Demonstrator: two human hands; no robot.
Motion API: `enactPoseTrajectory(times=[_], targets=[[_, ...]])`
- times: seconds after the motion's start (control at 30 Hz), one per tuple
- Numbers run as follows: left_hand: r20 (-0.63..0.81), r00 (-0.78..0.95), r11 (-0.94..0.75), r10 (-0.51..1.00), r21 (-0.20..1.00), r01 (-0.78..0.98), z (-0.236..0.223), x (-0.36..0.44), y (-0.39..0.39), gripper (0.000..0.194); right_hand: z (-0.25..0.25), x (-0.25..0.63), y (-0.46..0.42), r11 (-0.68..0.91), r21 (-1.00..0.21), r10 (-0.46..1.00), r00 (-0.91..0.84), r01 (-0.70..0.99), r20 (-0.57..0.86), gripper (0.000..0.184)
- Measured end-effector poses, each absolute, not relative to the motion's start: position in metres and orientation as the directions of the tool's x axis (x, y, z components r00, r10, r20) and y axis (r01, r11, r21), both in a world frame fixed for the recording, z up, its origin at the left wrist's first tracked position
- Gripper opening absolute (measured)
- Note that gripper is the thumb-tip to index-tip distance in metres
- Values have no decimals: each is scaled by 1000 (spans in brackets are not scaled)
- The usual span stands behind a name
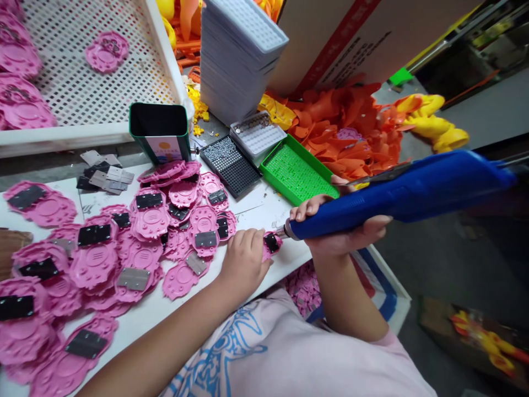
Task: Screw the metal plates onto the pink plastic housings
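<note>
My right hand (351, 237) is wrapped round a blue electric screwdriver (355, 196), its cord trailing off to the right. The screwdriver's tip meets a small black plate on a pink plastic part (270, 245) at the table's front edge. That part is pressed down by my left hand (244, 262), whose fingers curl over it and hide most of it. To the left lies a heap of similar pink plastic parts (151, 218), many with black or grey metal plates on them. A green tray (289, 173) of small pieces and a black tray of screws (231, 165) stand just beyond my hands.
A dark tin (159, 146) stands behind the heap, beside loose metal plates (109, 173). A white perforated crate (124, 132) holds more pink parts at the back left. A tall stack of white trays (235, 66) and orange plastic pieces (351, 129) lie behind.
</note>
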State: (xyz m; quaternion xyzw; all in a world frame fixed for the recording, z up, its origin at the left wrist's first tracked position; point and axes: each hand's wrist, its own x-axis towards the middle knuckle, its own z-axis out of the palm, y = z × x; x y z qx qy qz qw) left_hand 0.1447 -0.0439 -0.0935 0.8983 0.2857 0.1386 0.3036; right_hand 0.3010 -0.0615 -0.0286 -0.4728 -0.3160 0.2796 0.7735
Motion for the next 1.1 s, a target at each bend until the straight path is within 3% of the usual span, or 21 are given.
enactPoseTrajectory(times=[0.4, 0.73, 1.1], targets=[[69, 801, -634, 595, 652, 415, -93, 144, -43, 55, -25, 296, -62, 329, -941, 722, 664, -83, 194, 58], [92, 803, -676, 589, 601, 427, -94, 146, -45, 46, -32, 291, -65, 441, -896, 796, 485, -55, 362, 50], [44, 806, -654, 591, 610, 446, -91, 148, -43, 39, -33, 294, -60, 388, -917, 838, 450, -91, 309, 53]])
